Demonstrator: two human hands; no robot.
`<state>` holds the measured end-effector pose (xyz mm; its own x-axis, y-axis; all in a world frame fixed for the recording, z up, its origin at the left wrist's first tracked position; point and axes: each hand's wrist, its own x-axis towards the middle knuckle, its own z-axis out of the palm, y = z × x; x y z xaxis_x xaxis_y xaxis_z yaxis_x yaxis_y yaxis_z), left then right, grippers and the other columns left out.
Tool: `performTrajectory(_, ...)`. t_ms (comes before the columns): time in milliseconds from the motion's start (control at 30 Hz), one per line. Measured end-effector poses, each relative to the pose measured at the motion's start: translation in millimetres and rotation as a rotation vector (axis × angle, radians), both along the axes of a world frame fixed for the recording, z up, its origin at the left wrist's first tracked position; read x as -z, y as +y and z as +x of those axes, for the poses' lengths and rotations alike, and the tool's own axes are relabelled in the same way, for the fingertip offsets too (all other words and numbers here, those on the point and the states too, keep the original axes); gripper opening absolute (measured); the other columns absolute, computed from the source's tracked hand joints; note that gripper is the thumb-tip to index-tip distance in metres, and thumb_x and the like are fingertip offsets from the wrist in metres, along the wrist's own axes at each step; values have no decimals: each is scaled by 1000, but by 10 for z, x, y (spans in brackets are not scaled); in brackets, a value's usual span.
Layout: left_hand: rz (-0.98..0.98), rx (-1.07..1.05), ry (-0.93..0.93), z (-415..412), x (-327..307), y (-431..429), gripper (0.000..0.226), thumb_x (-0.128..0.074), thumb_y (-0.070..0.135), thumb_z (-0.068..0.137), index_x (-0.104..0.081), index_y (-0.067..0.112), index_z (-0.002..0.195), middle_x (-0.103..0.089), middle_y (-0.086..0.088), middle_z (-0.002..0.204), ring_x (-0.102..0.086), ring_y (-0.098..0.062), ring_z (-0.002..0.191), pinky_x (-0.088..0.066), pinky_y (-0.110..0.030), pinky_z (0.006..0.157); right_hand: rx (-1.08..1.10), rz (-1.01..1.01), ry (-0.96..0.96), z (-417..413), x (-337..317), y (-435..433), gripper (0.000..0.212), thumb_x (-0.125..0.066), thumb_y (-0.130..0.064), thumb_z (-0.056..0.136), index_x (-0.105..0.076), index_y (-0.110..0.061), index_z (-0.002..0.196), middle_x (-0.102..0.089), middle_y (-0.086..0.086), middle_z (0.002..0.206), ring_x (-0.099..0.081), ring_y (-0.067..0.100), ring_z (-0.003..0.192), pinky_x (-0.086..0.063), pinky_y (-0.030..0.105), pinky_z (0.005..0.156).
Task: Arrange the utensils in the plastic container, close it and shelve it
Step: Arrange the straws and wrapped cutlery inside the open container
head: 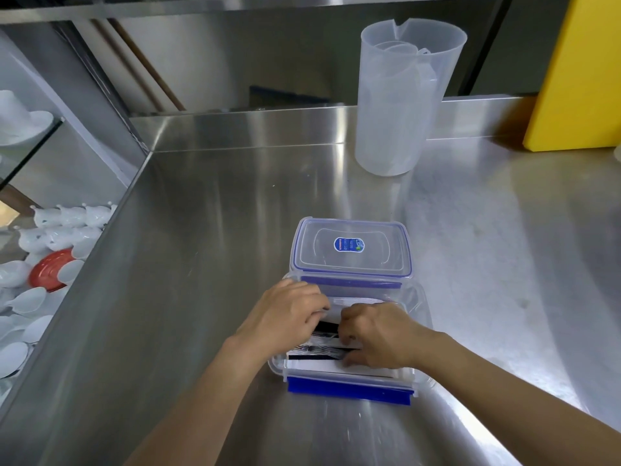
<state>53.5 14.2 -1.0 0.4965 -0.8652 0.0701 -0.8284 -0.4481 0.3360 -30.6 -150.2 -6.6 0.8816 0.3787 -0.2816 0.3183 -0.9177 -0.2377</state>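
Both hands are inside the open plastic container [349, 334], which stands on the steel desk [188, 264] w/ its blue clip [349, 391] on the near wall folded down. The left hand [285, 317] has its grip curled, fingers bent down onto the utensils [319, 348]; the right hand [376, 338] is just beside it, almost touching, grip also curled w/ fingertips pressing on the same pile. I cannot tell if either grip really closes around one piece or only pushes on them. The utensils lie flat under both grips, approx. across the container: clear plastic forks and dark strips on white wrapping, partly hidden by the fingers. The lid [351, 248], transparent w/ blue seal and a round blue sticker in the middle, lies just beyond the hands, its near edge resting on the far rim of the container. Further beyond the right hand, well apart, stands a translucent measuring jug [403, 105] w/ smaller ones nested inside. A yellow board [578, 72] leans far right of it. Left of the left hand, below the desk edge, a shelf holds white spoons [30, 301] and a red bowl [47, 269].
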Motion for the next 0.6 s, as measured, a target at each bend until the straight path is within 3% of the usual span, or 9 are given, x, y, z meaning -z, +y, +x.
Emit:
performTrajectory(133,-55,-25,28,34,-3,36,8,-63,9,86,-71,10,87,-71,-1,81,-62,-21,74,-49,-35,69,-34,-70,19,8,14,73,27,-50,-27,90,-63,-8,104,-62,9,109,-59,30,95,-51,36,75)
performTrajectory(233,-87,-42,52,34,-9,28,9,-61,11,87,-70,11,87,-71,1,82,-61,-18,75,-48,-33,71,-33,-88,-33,-17,11,79,28,-43,-22,91,-65,-7,102,-64,10,106,-61,32,88,-53,37,72)
performTrajectory(333,-129,-76,92,28,-33,39,7,-63,13,87,-69,14,86,-71,3,82,-61,-15,75,-44,-27,73,-4,-46,-65,-33,-10,19,24,-45,-23,91,-64,-10,99,-63,7,104,-61,29,86,-45,31,66)
performTrajectory(433,-139,-96,127,39,-69,47,7,-63,18,88,-69,16,89,-71,4,84,-60,-13,77,-44,-26,76,35,6,-51,-37,-49,-78,23,-46,-21,92,-66,-12,99,-63,4,103,-61,26,86,-53,34,71)
performTrajectory(600,-101,-78,156,37,-95,57,11,-59,19,90,-69,16,93,-71,5,89,-60,-12,81,-42,-23,77,117,123,51,-22,-78,-190,18,-53,-14,90,-69,-15,100,-65,1,104,-60,20,91,-52,33,80)
